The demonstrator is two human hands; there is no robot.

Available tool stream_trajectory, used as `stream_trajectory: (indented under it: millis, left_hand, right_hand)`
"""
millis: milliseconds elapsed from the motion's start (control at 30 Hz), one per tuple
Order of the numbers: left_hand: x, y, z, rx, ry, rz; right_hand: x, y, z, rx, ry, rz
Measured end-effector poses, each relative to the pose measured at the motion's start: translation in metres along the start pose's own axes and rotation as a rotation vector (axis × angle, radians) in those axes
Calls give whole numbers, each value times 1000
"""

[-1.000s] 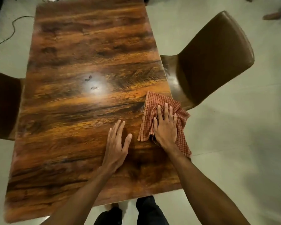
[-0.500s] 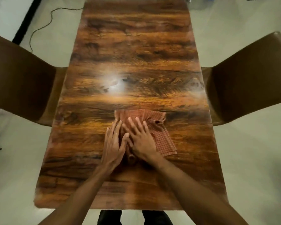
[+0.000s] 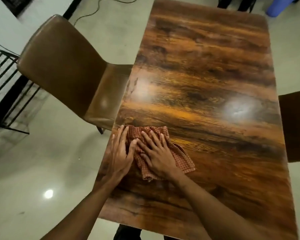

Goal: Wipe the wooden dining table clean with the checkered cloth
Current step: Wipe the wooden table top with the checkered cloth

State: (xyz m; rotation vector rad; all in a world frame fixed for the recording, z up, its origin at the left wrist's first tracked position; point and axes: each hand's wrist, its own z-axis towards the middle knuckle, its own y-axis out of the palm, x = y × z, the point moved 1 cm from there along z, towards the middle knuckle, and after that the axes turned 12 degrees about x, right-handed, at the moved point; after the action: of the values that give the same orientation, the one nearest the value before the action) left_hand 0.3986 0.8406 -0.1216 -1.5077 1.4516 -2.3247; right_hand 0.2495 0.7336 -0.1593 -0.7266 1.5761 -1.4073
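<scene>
Right hand (image 3: 158, 157) flat on cloth (image 3: 182, 158) (crumpled)

Single wide-angle view from the head, close, looking steeply down from the near end of the long glossy brown wooden desk (image 3: 206, 58), which stretches toward 12 o'clock.

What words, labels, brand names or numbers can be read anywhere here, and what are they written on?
None: no word, label, brand, number or sign can be read.
The wooden table shows only grain and light glare.
The checkered cloth under the right hand shows only its check pattern.
The brown chair and the blurred blue thing at the far end show no marking.
</scene>
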Motion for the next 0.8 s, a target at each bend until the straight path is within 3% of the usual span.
stream_trajectory:
  millis: [167,267,333,500,600,800]
  left_hand:
    - [-29,-28,13,13,-77,-10]
    - [-43,-39,12,45,-102,-11]
    - [-53,-44,10,62,-125,-13]
    - [-75,-53,9,85,-154,-2]
    - [-84,-61,7,112,-169,30]
    - [-86,-76,-9,161,-206,14]
  right_hand:
    - [-28,3,17,60,143,9]
    - [-77,22,-13,-9,-160,76]
    - [-71,25,-1,-33,-253,78]
    - [-36,9,118,40,21,-44]
    - [-45,8,150,49,167,3]
    - [-109,28,39,-40,-168,60]
